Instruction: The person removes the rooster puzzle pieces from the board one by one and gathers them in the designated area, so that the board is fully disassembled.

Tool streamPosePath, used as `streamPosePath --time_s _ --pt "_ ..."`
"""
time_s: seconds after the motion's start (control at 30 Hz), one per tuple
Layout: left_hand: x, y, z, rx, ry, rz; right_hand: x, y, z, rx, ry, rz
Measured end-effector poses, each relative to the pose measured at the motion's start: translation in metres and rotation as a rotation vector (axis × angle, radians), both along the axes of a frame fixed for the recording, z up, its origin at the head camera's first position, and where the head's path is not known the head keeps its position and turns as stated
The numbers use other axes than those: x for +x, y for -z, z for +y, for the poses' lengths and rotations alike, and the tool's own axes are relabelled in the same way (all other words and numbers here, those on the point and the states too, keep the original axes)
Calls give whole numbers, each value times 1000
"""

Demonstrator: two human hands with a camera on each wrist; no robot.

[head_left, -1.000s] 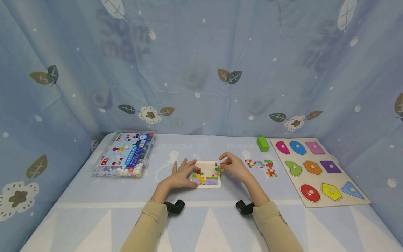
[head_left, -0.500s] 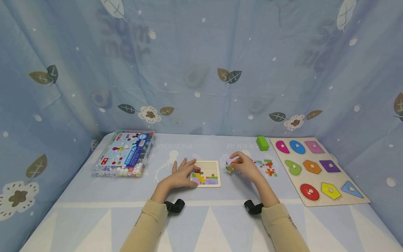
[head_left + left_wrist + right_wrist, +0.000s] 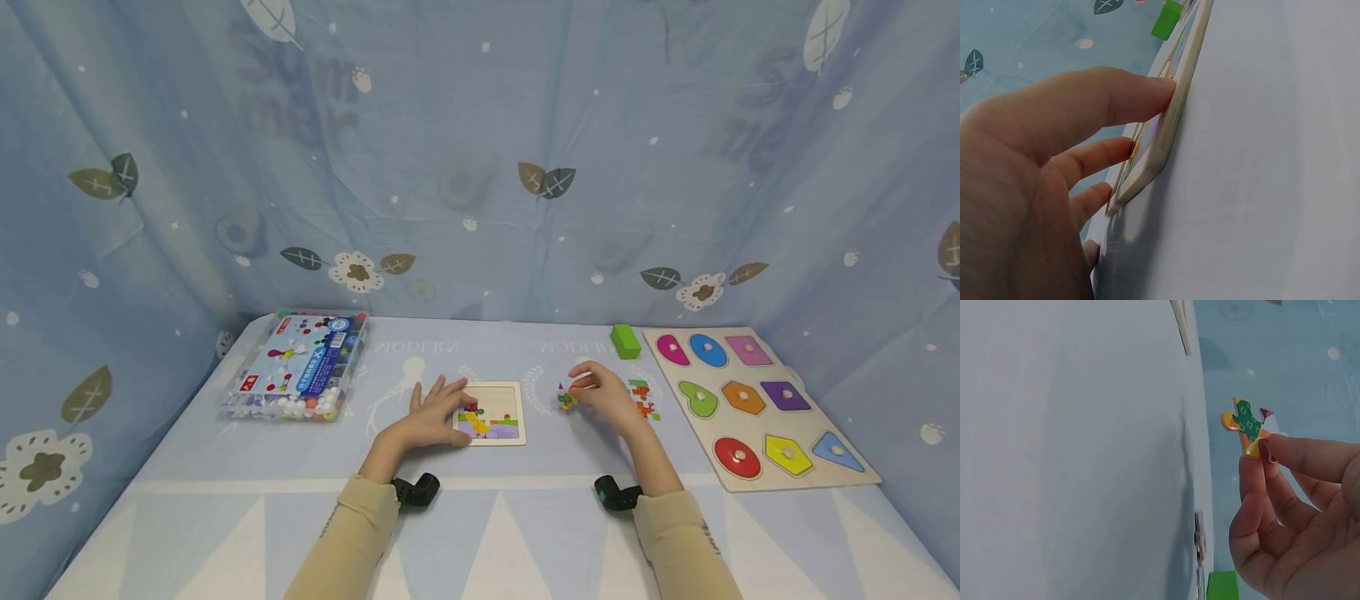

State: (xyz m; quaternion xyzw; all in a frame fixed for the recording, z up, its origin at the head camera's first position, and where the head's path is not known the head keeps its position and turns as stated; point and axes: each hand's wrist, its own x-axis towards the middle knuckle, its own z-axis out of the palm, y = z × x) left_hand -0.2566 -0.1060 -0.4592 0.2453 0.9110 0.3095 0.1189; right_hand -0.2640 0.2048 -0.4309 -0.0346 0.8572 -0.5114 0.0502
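Observation:
A small wooden jigsaw tray (image 3: 497, 397) lies on the table, its lower and left parts filled with coloured pieces and bare wood showing at the upper right. My left hand (image 3: 426, 423) rests on its left side, fingers spread; in the left wrist view the thumb presses the tray's near rim (image 3: 1174, 115). To the right of the tray, my right hand (image 3: 609, 402) pinches a jigsaw piece (image 3: 1247, 425) between thumb and fingers. That piece is green, yellow and orange with a white corner, and is held up above the table.
Loose jigsaw pieces (image 3: 643, 400) lie right of my right hand, partly hidden behind it. A green block (image 3: 626, 342) stands farther back. At right is a wooden shape board (image 3: 708, 421) with knobbed pieces; at left, a clear plastic case (image 3: 300, 367) of coloured beads.
My right hand has moved right, away from the tray, carrying the jigsaw piece from the tray's upper right corner. The left hand has stayed in place.

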Motion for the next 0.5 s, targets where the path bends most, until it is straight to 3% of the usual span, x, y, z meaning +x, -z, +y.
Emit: streamPosePath --time_s 0.27,0.5 --pt "0 0 0 -6 1 4 4 -4 20 -38 21 42" --pt "1 -1 0 1 -1 -1 1 -5 28 25 77 6"
